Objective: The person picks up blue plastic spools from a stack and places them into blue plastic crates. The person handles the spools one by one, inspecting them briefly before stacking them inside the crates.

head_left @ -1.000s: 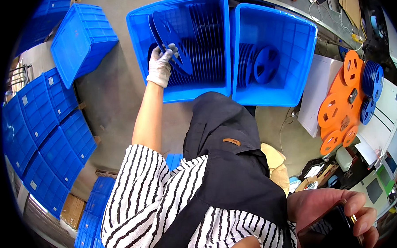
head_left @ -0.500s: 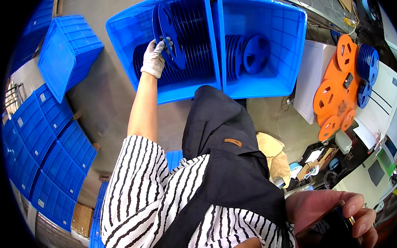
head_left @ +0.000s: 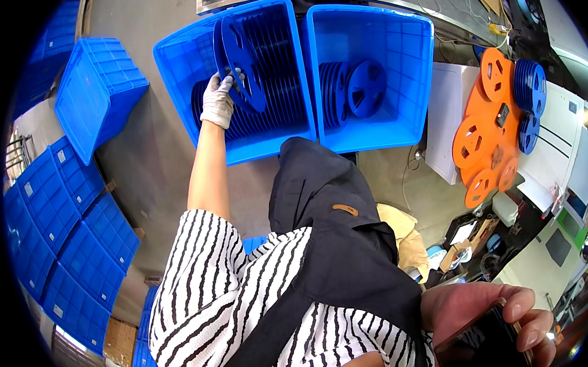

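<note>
My left hand [head_left: 218, 103], in a pale work glove, is closed on the near edge of a blue reel [head_left: 238, 51]. This reel stands tilted in the left blue bin [head_left: 174, 57], its slots facing right. Packed around it are rows of dark blue reels [head_left: 277, 109] set on edge, their lower parts hidden. Low at the right of the picture, my bare right hand [head_left: 526, 314] grips a smartphone [head_left: 478, 343] with a dark screen, partly cut off by the lower edge.
A second blue bin [head_left: 407, 80] beside the first holds several blue reels [head_left: 367, 88]. Stacked blue crates [head_left: 80, 239] line the left, with a tilted blue bin [head_left: 100, 93] above them. At the right are an orange frame [head_left: 492, 132] bearing reels and a white cabinet [head_left: 449, 111].
My view has shifted, so the bins sit a little lower and further left. The left hand stays closed on the reel, which has hardly moved within the bin. The right hand keeps the smartphone.
</note>
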